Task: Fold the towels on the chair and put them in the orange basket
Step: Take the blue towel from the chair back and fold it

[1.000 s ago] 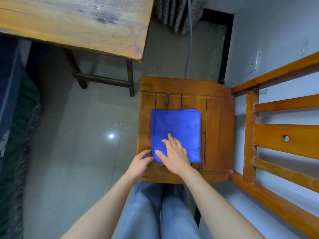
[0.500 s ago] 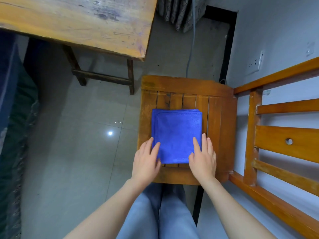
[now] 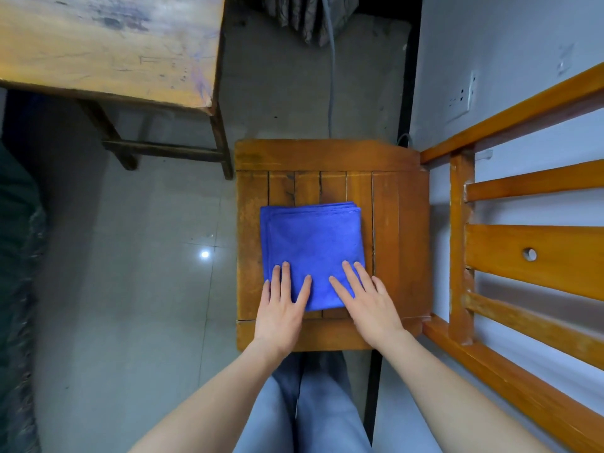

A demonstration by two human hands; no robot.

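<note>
A blue towel [image 3: 312, 243], folded into a square of several layers, lies flat on the wooden chair seat [image 3: 398, 243]. My left hand [image 3: 282, 305] rests palm down on the towel's near left corner, fingers spread. On the near right corner lies my right hand [image 3: 369, 300], also flat with fingers apart. Neither hand grips the cloth. No orange basket is in view.
The chair's orange backrest rails [image 3: 529, 253] run along the right. A worn wooden table [image 3: 108, 47] stands at the upper left, its legs near the seat's far left corner. Grey tiled floor [image 3: 130, 289] spreads to the left. My jeans-clad legs [image 3: 310, 410] are below the seat.
Both hands have slid inward from the towel's side edges onto its near corners and now lie flat on it. The towel stays folded in the same spot.
</note>
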